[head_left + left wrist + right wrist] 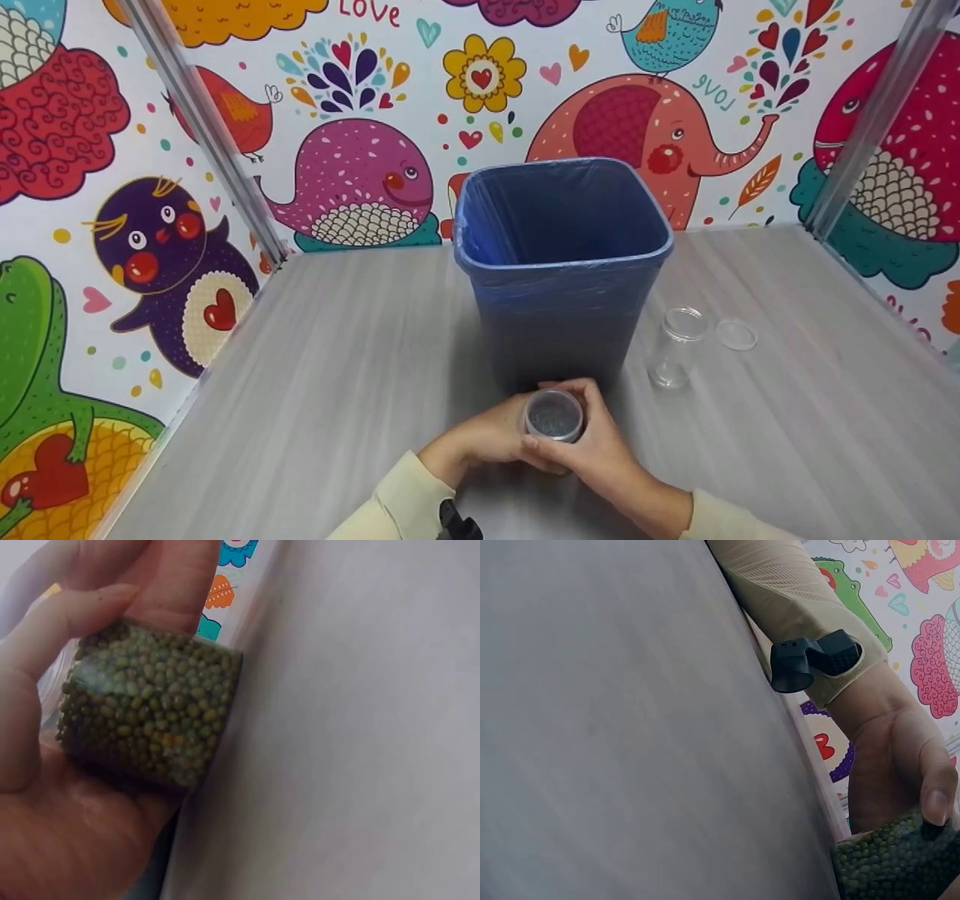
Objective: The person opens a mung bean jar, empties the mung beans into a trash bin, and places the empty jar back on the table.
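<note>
Both hands hold a clear plastic jar (pixel 553 416) just in front of the blue bin, near the table's front. My left hand (pixel 491 433) grips it from the left, and its thumb lies on the jar wall in the right wrist view. On the other side, my right hand (pixel 600 450) wraps round the jar near its top. Small green beans (pixel 150 701) fill much of the jar in the left wrist view, where it lies sideways across the picture. Whether a lid covers its top I cannot tell.
A blue bin (pixel 562 330) with a clear liner stands upright beyond the hands. Right of it stands a second clear jar (pixel 670 364), uncovered, with a clear round lid (pixel 737 334) lying beside it. Printed panels (pixel 405 82) border the grey table (pixel 352 337).
</note>
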`<state>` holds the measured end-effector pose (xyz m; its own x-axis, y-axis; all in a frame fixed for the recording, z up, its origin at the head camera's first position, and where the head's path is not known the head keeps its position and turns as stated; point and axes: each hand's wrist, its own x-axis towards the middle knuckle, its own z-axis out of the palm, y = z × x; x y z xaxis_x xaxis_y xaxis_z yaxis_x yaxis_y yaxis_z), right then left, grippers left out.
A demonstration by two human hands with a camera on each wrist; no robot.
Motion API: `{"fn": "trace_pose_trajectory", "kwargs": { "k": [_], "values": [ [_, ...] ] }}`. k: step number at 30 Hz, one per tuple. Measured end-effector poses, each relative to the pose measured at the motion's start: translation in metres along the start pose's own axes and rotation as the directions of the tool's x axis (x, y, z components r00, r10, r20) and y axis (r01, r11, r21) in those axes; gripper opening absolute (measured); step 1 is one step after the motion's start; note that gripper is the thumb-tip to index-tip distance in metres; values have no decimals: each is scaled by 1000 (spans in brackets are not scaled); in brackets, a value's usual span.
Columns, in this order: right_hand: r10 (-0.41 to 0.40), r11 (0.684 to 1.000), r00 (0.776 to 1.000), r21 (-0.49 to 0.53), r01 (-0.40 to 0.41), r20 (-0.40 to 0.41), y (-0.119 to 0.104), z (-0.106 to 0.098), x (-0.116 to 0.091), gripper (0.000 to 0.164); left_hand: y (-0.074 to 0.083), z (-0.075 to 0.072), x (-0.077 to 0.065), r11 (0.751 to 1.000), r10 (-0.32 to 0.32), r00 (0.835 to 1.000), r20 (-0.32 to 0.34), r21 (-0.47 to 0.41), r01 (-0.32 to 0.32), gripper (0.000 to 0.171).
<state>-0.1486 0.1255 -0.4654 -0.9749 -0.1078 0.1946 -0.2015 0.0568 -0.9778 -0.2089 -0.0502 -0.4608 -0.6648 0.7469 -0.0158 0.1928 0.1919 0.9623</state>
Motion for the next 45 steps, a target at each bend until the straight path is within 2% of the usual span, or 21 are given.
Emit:
{"fn": "trace_pose_trajectory", "kwargs": {
  "k": [7,20,26,35,40,45],
  "values": [
    [-17,1000,1000,-22,17,-14,-1,0,0,65,0,1,0,999,-12,1000,20,-44,13,67],
    [2,1000,1000,13,-2,10,-1,-2,2,63,0,0,0,999,-9,999,36,-53,11,68],
    [3,999,998,32,-5,66,0,-7,4,61,0,-1,0,996,-17,999,50,-91,21,64],
    [20,998,989,49,-27,146,0,-10,6,62,-2,-1,-1,996,6,999,46,-88,-2,64],
    [58,995,980,71,-72,189,0,-13,7,65,-2,-1,-1,996,-3,999,45,-83,7,61],
    [57,992,969,97,-83,240,1,-16,9,67,-2,-2,-2,996,-27,999,31,-83,29,60]
  ]
}}
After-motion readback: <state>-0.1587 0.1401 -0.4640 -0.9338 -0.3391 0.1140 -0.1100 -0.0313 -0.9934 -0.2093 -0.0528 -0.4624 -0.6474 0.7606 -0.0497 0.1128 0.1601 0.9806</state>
